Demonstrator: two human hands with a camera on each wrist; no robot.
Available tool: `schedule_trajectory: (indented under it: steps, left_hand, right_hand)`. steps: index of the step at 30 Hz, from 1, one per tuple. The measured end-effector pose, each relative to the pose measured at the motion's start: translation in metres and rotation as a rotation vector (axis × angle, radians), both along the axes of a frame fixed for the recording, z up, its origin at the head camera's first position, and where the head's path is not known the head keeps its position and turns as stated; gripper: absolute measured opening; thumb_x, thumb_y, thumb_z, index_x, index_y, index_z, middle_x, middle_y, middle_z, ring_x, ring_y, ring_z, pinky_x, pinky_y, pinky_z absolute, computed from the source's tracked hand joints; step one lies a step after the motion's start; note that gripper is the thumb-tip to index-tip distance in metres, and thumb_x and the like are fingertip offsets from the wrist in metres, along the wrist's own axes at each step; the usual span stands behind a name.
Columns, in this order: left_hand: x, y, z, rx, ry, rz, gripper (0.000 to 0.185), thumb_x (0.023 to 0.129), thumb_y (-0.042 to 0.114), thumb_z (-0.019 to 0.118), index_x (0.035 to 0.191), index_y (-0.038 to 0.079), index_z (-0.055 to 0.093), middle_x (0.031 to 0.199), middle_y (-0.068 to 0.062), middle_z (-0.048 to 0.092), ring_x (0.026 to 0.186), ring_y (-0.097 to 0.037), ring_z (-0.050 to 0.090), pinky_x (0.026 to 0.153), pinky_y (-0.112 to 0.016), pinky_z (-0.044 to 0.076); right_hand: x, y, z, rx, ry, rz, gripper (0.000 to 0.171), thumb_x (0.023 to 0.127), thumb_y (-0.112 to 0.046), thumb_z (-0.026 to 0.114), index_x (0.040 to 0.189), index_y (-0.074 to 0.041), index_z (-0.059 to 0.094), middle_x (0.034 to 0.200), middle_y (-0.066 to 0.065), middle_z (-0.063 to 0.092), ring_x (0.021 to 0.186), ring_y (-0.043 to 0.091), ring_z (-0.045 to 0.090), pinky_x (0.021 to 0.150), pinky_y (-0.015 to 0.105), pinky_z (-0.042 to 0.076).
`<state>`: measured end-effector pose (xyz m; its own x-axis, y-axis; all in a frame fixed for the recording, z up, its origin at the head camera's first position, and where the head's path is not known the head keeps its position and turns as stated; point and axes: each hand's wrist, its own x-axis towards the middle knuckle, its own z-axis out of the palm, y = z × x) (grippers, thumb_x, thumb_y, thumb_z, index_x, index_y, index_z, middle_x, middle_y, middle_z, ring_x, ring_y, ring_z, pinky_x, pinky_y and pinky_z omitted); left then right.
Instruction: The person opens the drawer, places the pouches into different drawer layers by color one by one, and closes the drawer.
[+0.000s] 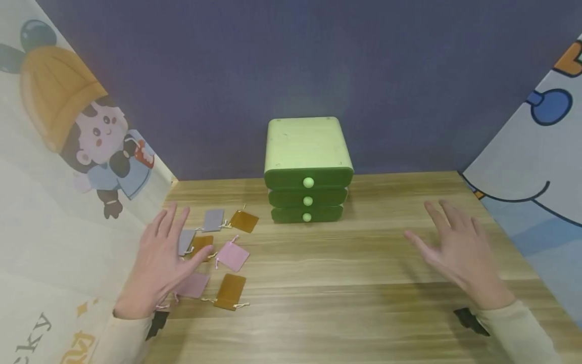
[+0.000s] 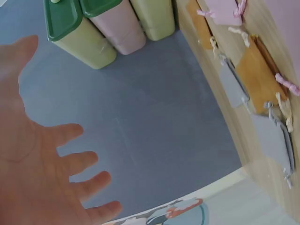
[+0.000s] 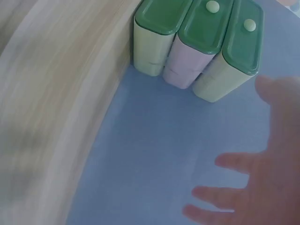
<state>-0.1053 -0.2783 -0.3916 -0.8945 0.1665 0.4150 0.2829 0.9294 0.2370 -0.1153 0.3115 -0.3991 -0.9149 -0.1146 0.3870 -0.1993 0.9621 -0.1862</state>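
The left hand [image 1: 156, 263] hovers with fingers spread, holding nothing, over small drawstring pouches [image 1: 232, 255] (grey, amber, pink) at eight o'clock of the green three-drawer chest [image 1: 308, 172]. The right hand [image 1: 454, 250], equally spread and empty, is at four o'clock on the wooden table [image 1: 345, 303].

1. A light wooden table [image 1: 364, 303] with streaked grain carries everything.
2. A small green three-drawer chest [image 1: 308, 167] with a pale green top stands at the back middle of the table, each dark green drawer front bearing a round pale knob; all three drawers sit closed.
3. A dark blue-grey wall [image 1: 291, 65] rises behind the chest.
4. A cream cartoon panel [image 1: 68, 167] with a child in an orange hat stands on the left.
5. A white-and-blue cartoon panel [image 1: 536, 172] stands on the right.
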Motion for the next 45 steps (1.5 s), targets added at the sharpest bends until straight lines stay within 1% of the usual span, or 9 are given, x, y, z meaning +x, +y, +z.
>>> schedule_trajectory:
  steps: [8,14,18,20,22,25,27,36,45]
  left_hand:
    - [-0.005,0.006,-0.003,0.103,0.042,-0.029,0.097,0.084,0.044,0.083,0.162,0.006,0.040,0.169,-0.027,0.036,0.146,-0.056,0.040,0.111,-0.076,0.035]
    - [-0.005,0.012,-0.007,0.161,0.048,-0.061,0.092,0.084,0.035,0.085,0.159,0.003,0.043,0.163,-0.028,0.042,0.145,-0.055,0.042,0.112,-0.074,0.037]
    - [-0.004,0.013,-0.006,0.201,0.056,-0.064,0.088,0.084,0.031,0.086,0.157,0.003,0.046,0.161,-0.027,0.045,0.144,-0.054,0.044,0.111,-0.074,0.038]
    - [-0.004,0.013,-0.004,0.222,0.049,-0.060,0.086,0.085,0.030,0.085,0.157,0.002,0.047,0.161,-0.026,0.046,0.144,-0.054,0.044,0.111,-0.074,0.038]
    - [-0.004,0.013,-0.004,0.242,0.045,-0.058,0.083,0.087,0.029,0.084,0.156,0.002,0.048,0.161,-0.025,0.046,0.145,-0.053,0.044,0.111,-0.074,0.037]
    - [-0.005,0.015,-0.005,0.260,0.056,-0.053,0.079,0.088,0.027,0.083,0.156,0.003,0.049,0.160,-0.024,0.048,0.145,-0.052,0.044,0.112,-0.073,0.037]
    - [-0.006,0.016,-0.006,0.276,0.069,-0.051,0.077,0.089,0.025,0.082,0.155,0.003,0.049,0.160,-0.024,0.048,0.145,-0.051,0.044,0.113,-0.072,0.037]
    - [-0.014,0.029,-0.004,0.322,0.116,-0.049,0.070,0.092,0.021,0.080,0.152,-0.001,0.052,0.153,-0.026,0.054,0.141,-0.049,0.049,0.114,-0.068,0.039]
    - [-0.018,0.040,-0.006,0.371,0.130,-0.076,0.066,0.092,0.019,0.079,0.149,-0.001,0.054,0.152,-0.023,0.056,0.141,-0.046,0.051,0.113,-0.066,0.040]
  right_hand:
    - [-0.001,-0.016,0.001,-0.308,-0.074,0.069,0.077,0.105,-0.040,0.065,0.165,-0.003,0.034,0.165,0.034,0.035,0.143,0.064,0.038,0.109,0.083,0.031]
    - [-0.003,-0.027,-0.003,-0.397,0.046,0.104,0.071,0.102,-0.030,0.071,0.160,-0.001,0.042,0.161,0.031,0.045,0.132,0.057,0.052,0.100,0.078,0.040]
    - [-0.008,-0.032,-0.005,-0.450,0.155,0.119,0.063,0.098,-0.020,0.075,0.153,0.001,0.052,0.154,0.029,0.054,0.125,0.048,0.059,0.110,0.039,0.048]
    - [-0.011,-0.033,-0.007,-0.483,0.209,0.129,0.058,0.096,-0.014,0.077,0.148,0.003,0.057,0.150,0.028,0.058,0.123,0.039,0.061,0.107,0.015,0.043]
    - [-0.013,-0.035,-0.008,-0.502,0.252,0.141,0.054,0.094,-0.009,0.077,0.144,0.004,0.060,0.146,0.028,0.061,0.123,0.019,0.063,0.102,0.000,0.035]
    - [-0.016,-0.038,-0.010,-0.531,0.279,0.154,0.051,0.093,-0.004,0.076,0.142,0.004,0.062,0.143,0.028,0.063,0.120,-0.010,0.056,0.101,-0.001,0.038]
    - [-0.017,-0.040,-0.011,-0.549,0.278,0.166,0.051,0.094,-0.002,0.075,0.142,0.004,0.062,0.143,0.028,0.063,0.119,-0.020,0.051,0.100,-0.001,0.040]
    - [-0.021,-0.053,-0.010,-0.643,0.210,0.163,0.059,0.095,-0.002,0.075,0.150,-0.002,0.056,0.144,0.025,0.063,0.117,-0.017,0.054,0.097,0.000,0.043]
    - [-0.020,-0.065,-0.008,-0.716,0.201,0.178,0.053,0.097,0.001,0.072,0.148,-0.001,0.058,0.143,0.024,0.063,0.115,-0.010,0.061,0.096,0.003,0.047]
